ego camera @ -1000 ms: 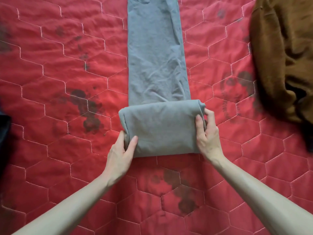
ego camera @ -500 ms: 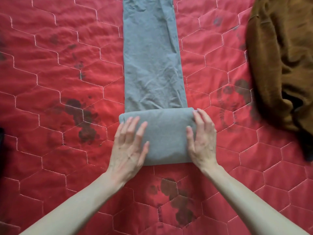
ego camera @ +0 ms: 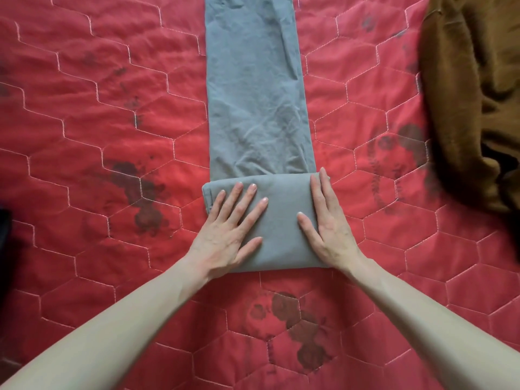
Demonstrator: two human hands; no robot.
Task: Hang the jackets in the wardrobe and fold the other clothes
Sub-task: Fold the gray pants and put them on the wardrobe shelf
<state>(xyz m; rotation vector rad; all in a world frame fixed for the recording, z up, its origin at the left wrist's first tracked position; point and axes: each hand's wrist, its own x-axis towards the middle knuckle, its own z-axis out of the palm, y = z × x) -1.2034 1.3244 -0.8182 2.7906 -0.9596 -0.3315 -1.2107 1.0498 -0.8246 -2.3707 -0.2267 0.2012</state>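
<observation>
- Head view: a grey garment (ego camera: 254,108), narrowed to a long strip, lies on a red quilted bedspread (ego camera: 98,122) and runs from the near middle away to the far edge of the picture.
- Its near end is turned over into a flat folded block (ego camera: 281,218), several layers thick by the look of its left edge.
- The left hand (ego camera: 228,235) lies flat on the left part of the block, fingers straight and spread, pressing down; as a grip it is fully open and closes on nothing.
- The right hand (ego camera: 327,223) lies flat along the block's right edge, fingers straight and together, thumb out toward the middle; it too presses and grasps nothing.
- Progress, as I judge it: this garment is partly folded, with most of its length still lying flat beyond the block, so several turns remain.
- A brown garment (ego camera: 475,94) lies crumpled at the far right, apart from the grey one and not yet dealt with; whether it is a jacket I cannot tell.
- A dark thing (ego camera: 4,229) shows at the left edge, too cut off to identify.
- No wardrobe or hanger is in sight.
- No brand, label or readable writing appears; the bedspread shows only a dark, faded floral print.
</observation>
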